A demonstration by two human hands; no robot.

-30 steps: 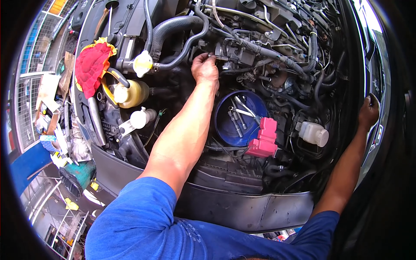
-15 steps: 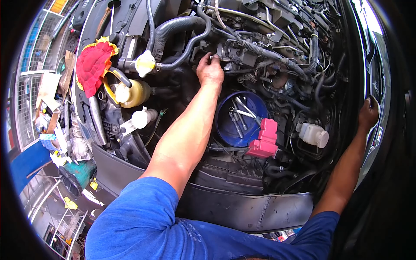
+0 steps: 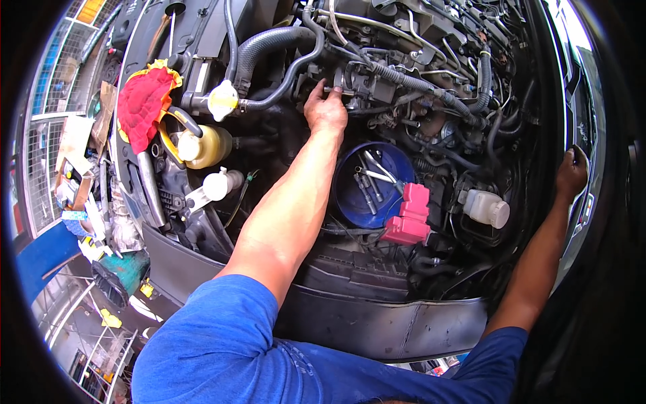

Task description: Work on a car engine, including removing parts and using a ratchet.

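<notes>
Deep in the open engine bay, left hand [image 3: 326, 108] stretched forward, fingers [image 3: 334, 93] curled onto a small grey metal fitting [image 3: 350, 86] bolted among hoses and pipes; grip closed on that part, though exactly what sits between the fingertips too small to tell. Fitting dull, oily, set just right of a thick black ribbed hose [image 3: 269, 42] curving across the top of the bay. Right hand [image 3: 570, 174] far out at the bay's right edge, palm pressed and fingers wrapped over the dark body edge [image 3: 587, 202], gripping nothing else.

Just below the left forearm, a round blue tray [image 3: 350, 195] holding several silver sockets and bars [image 3: 371, 180]. Touching its lower right rim, a red plastic terminal cover [image 3: 409, 217], blocky, in 2 stepped pieces. Further right, a white translucent reservoir [image 3: 486, 207] with a round cap. Left of the forearm, a yellowish fluid tank [image 3: 210, 145] with a pale cap, a white capped bottle neck [image 3: 217, 185] beneath it, and another pale yellow cap [image 3: 222, 102] above. Draped at the bay's left corner, a red rag [image 3: 142, 102] with yellow trim. Outside the car on the far left, a cluttered surface [image 3: 75, 182] with cardboard pieces and small boxes, print unreadable.
</notes>
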